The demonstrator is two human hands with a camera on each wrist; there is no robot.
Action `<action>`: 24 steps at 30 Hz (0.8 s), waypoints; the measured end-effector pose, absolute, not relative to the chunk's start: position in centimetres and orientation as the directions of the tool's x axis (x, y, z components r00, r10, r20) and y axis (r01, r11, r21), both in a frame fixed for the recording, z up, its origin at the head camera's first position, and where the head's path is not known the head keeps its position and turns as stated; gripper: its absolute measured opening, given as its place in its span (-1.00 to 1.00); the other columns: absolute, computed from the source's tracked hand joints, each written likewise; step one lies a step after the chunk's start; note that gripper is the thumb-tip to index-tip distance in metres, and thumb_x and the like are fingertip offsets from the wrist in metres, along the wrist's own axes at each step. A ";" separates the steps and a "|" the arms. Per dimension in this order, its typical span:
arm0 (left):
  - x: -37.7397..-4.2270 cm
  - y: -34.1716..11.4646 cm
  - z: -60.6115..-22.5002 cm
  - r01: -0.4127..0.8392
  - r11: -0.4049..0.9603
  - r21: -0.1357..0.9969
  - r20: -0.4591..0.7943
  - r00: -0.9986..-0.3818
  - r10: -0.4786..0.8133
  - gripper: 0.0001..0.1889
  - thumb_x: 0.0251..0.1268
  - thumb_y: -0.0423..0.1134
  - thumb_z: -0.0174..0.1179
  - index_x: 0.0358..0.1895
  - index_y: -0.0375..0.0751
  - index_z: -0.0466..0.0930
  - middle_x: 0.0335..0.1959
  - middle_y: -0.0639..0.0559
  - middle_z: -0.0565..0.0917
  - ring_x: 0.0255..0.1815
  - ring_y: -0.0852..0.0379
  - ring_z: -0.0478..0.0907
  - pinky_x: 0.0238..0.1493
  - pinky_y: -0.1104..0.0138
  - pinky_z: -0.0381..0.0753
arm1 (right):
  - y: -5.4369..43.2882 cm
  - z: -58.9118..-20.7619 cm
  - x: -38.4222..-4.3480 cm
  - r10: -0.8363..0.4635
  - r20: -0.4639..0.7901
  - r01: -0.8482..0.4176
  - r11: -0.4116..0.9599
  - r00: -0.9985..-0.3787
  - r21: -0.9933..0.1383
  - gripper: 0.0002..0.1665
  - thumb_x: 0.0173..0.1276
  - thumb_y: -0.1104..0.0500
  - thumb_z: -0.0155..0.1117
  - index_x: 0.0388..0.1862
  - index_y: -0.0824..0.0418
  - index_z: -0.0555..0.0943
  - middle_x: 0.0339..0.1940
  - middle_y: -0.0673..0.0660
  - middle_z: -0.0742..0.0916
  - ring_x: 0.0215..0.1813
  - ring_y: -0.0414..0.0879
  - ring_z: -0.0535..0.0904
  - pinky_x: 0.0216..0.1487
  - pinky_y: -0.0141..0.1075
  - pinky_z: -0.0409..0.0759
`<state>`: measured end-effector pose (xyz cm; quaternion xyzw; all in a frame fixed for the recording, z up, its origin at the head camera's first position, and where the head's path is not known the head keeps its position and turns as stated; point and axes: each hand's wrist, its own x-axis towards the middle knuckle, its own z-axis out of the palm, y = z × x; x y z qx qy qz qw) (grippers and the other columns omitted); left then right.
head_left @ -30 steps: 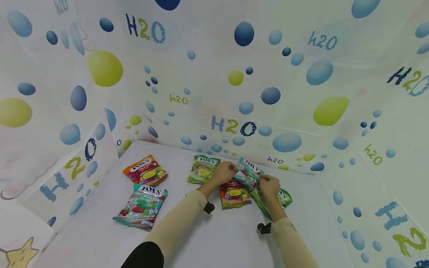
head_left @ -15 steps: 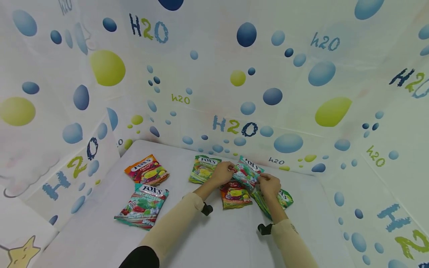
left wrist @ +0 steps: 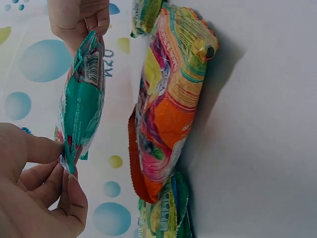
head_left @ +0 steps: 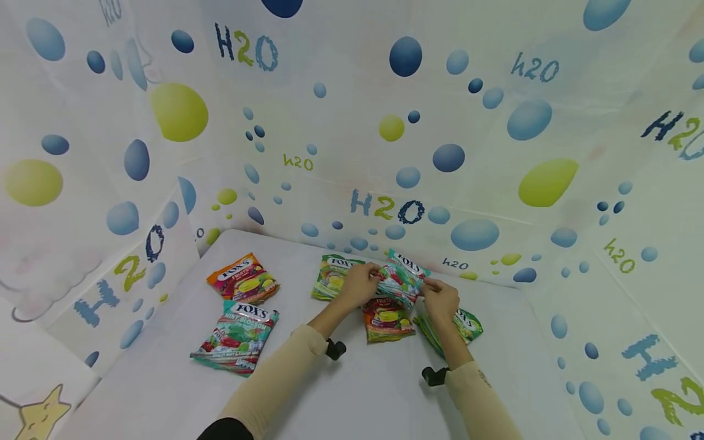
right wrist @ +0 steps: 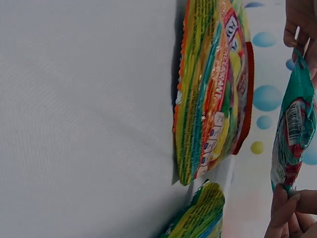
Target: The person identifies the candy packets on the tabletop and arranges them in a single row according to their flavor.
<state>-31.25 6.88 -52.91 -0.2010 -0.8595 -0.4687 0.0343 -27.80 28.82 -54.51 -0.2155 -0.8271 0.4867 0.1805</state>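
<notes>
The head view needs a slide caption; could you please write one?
Left hand and right hand pinch a teal bag above an orange bag.

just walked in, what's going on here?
Someone's left hand and right hand pinch opposite edges of a teal Fox's bag, raised off the table, overlapping an orange bag in the head view. One green bag lies left of that, another green bag right; farther left lie a second orange bag and a second teal bag.
</notes>
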 end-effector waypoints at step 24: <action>-28.7 4.1 -51.9 0.358 0.454 0.816 0.305 -0.934 0.189 -0.71 0.47 -0.37 0.24 0.18 -0.31 0.69 -0.06 -0.14 0.78 -0.09 -0.02 0.67 -0.06 0.13 0.65 | 26.6 -52.5 -26.6 0.445 0.136 0.055 0.390 -0.885 -0.919 -0.77 0.43 0.24 0.40 0.02 0.22 0.81 -0.21 0.21 0.84 -0.19 0.13 0.80 -0.38 -0.37 0.63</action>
